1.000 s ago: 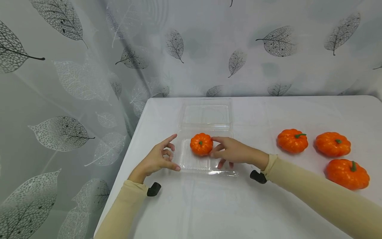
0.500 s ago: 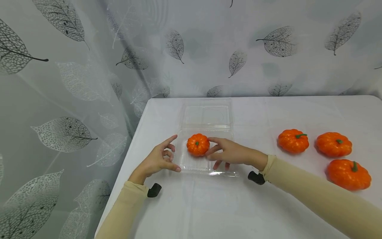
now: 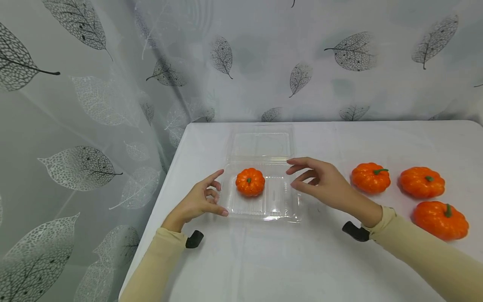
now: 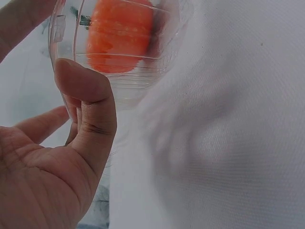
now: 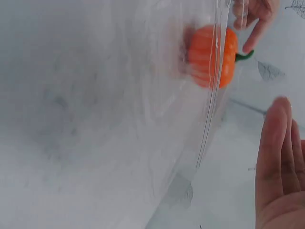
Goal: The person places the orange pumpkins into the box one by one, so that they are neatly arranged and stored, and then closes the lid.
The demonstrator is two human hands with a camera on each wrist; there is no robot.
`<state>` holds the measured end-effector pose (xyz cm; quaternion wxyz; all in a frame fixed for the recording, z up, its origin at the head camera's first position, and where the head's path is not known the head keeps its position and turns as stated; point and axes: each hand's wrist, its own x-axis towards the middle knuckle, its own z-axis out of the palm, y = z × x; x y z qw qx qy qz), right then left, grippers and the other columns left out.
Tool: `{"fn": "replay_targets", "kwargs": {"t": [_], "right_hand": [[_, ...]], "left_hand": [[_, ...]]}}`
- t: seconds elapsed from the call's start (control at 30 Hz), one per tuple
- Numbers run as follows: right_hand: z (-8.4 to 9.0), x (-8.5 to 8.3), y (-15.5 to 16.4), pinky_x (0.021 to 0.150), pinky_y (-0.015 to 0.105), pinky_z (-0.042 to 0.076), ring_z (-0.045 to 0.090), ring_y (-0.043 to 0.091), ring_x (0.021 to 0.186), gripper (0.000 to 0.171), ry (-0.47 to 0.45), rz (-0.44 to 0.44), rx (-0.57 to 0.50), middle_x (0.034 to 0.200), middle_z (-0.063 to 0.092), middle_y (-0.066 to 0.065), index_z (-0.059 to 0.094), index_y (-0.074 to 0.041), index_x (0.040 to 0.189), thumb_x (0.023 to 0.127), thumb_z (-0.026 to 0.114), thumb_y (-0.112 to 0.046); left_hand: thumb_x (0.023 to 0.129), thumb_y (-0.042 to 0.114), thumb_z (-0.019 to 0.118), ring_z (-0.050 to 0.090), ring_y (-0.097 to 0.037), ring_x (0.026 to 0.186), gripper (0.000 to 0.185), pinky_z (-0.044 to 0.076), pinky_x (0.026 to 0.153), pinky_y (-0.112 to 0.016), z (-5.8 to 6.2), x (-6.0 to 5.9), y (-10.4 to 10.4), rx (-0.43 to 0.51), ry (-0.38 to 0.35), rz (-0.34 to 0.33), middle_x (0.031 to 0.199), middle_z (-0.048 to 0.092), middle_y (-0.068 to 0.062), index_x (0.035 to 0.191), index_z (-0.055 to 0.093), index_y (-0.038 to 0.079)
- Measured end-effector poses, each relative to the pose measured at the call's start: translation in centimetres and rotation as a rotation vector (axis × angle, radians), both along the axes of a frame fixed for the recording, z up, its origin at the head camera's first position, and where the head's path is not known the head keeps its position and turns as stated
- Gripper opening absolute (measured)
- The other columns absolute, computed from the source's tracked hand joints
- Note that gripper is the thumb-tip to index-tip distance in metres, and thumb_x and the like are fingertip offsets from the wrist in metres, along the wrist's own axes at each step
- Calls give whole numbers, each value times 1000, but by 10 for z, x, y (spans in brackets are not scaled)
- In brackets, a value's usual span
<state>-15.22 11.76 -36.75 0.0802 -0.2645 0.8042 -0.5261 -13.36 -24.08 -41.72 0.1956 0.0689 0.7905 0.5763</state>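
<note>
1. Since a second ago, the right hand (image 3: 322, 180) has drawn away from the small ribbed pumpkin (image 3: 250, 183), which now sits slightly farther left; the left hand (image 3: 194, 203) stays put.
2. The left hand's thumb and forefinger are spread wide along the left edge of a clear plastic clamshell box (image 3: 279, 195); in the left wrist view the thumb touches its rim.
3. Just right of those fingertips, the orange pumpkin stands in the left half of the base, green stem up, with neither hand touching it. The box's hinged lid (image 3: 262, 144) lies folded back, beyond both hands.
4. The right hand holds nothing, its thumb and fingers parted by a modest gap at the box's right side.
5. Right of that hand, on the white tablecloth (image 3: 279, 260), rest three more pumpkins: one nearest it (image 3: 371, 178), one farther right (image 3: 421, 183), and one closer to the person (image 3: 440, 220).
6. A leaf-print curtain (image 3: 260, 63) hangs beyond both hands.
</note>
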Motion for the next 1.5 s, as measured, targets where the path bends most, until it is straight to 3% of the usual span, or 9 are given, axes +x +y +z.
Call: {"fn": "replay_targets", "kwargs": {"t": [0.2, 0.33, 0.4, 0.6, 0.87, 0.97, 1.13, 1.2, 1.5], "right_hand": [[15, 11, 22, 87, 23, 43, 56, 18, 101, 54, 341, -186, -3, 114, 58, 4, 55, -8, 123, 73, 75, 0], [4, 6, 42, 92, 17, 35, 46, 15, 111, 67, 451, -345, 31, 123, 53, 1, 54, -14, 127, 67, 80, 0], [-4, 4, 53, 94, 16, 31, 41, 11, 116, 77, 458, -442, 58, 129, 48, -3, 49, -21, 132, 65, 82, -3], [-18, 5, 84, 101, 24, 23, 28, 10, 127, 93, 326, -649, 49, 140, 31, -4, 30, -27, 142, 67, 82, -8], [-27, 7, 113, 106, 43, 19, 17, 23, 134, 96, 87, -759, 142, 147, 19, 3, 14, -23, 146, 74, 77, -26], [-28, 8, 118, 104, 50, 20, 17, 31, 134, 97, 20, -761, 174, 148, 18, 10, 12, -15, 147, 76, 75, -31], [-34, 8, 123, 99, 58, 23, 18, 40, 131, 101, -66, -732, 229, 148, 15, 17, 9, -6, 147, 76, 73, -39], [-36, 8, 125, 97, 59, 24, 17, 41, 131, 103, -95, -717, 248, 148, 14, 18, 8, -5, 147, 75, 73, -42], [-43, 5, 132, 91, 64, 27, 18, 49, 125, 108, -166, -643, 312, 144, 14, 27, 4, -2, 146, 75, 72, -47]], "left_hand": [[52, 12, 90, 44, -23, 71, 109, 41, 54, -23, 0, -1, 1, 4, 0, -6, 114, 38, -23, 140, 30, 38], [53, 11, 89, 44, -24, 72, 108, 41, 54, -23, 1, -2, 2, 2, 4, -10, 113, 38, -24, 140, 30, 37], [53, 11, 89, 44, -23, 71, 109, 41, 54, -23, 2, -2, 3, 0, 4, -12, 113, 38, -24, 140, 30, 37], [53, 15, 90, 46, -19, 69, 109, 42, 54, -23, 3, -2, 4, -4, 7, -19, 114, 39, -23, 141, 29, 36], [52, 16, 90, 46, -21, 71, 110, 44, 55, -24, 1, -5, 2, -17, 12, -14, 113, 40, -21, 142, 29, 34], [54, 11, 89, 45, -23, 72, 110, 44, 56, -24, 9, -4, 5, 2, -7, -18, 114, 38, -24, 143, 28, 32], [54, 7, 89, 45, -24, 72, 109, 45, 57, -24, 7, -6, 6, 12, -10, -16, 114, 37, -26, 142, 30, 33], [52, 10, 89, 45, -23, 72, 109, 45, 57, -24, 0, -7, 5, 9, 4, -13, 113, 38, -25, 141, 31, 35], [52, 16, 90, 46, -21, 71, 109, 43, 55, -23, 0, -7, 5, -22, 3, -9, 113, 41, -20, 140, 30, 37]]}}
